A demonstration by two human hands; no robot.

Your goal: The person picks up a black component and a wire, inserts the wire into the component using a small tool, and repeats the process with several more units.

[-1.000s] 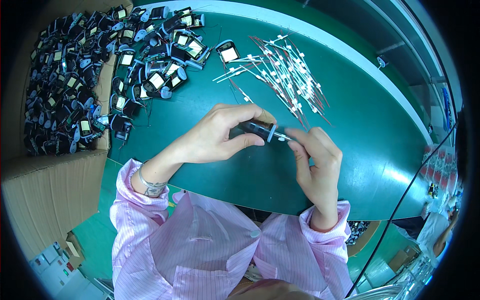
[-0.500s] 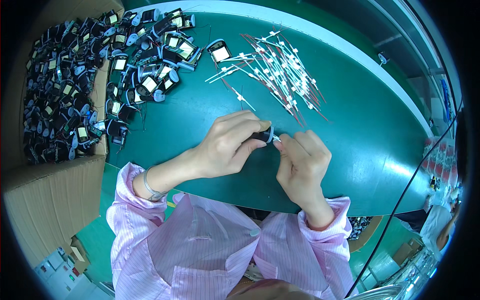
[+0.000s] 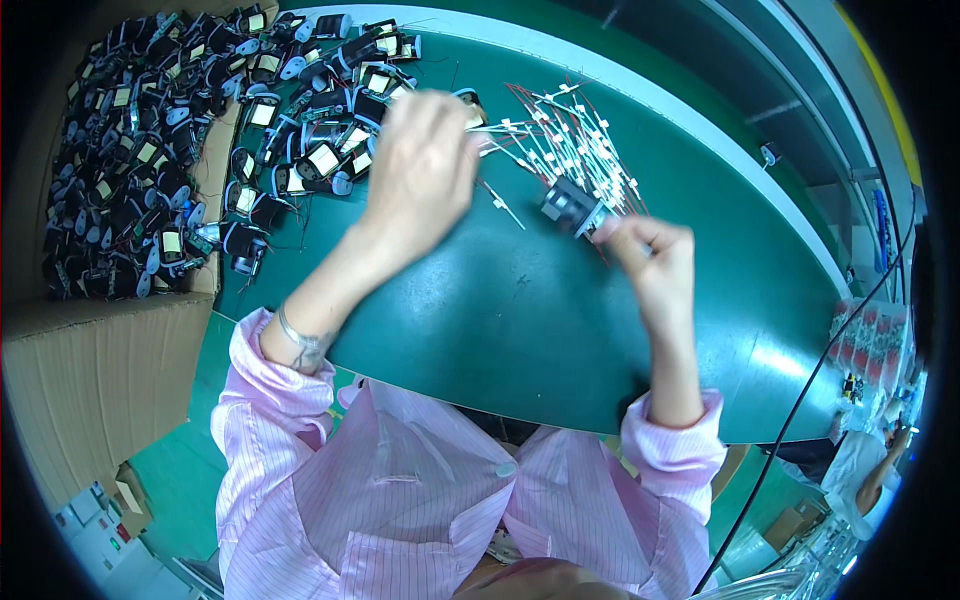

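My right hand (image 3: 655,265) pinches a small black electronic device (image 3: 572,208) by its grey end, between thumb and fingers. The device hangs just above the near end of a heap of white connector wires (image 3: 575,150) with red leads. Over the far left part of the table, my left hand (image 3: 425,165) is smeared by motion, and its fingertips cannot be made out. Just beyond its fingers lies another black device (image 3: 470,103), partly hidden by that hand. A single connector wire (image 3: 501,203) lies apart from the heap, between my hands.
Many similar black devices with pale patches fill a cardboard box (image 3: 110,350) on the left and spill onto the green table (image 3: 480,330). A black cable (image 3: 800,410) runs down on the right. Another person's arm (image 3: 885,470) shows at the far right.
My hands have parted. The left has moved up and away toward the far device; the right has moved right and away, carrying the black device that both hands held near the middle.
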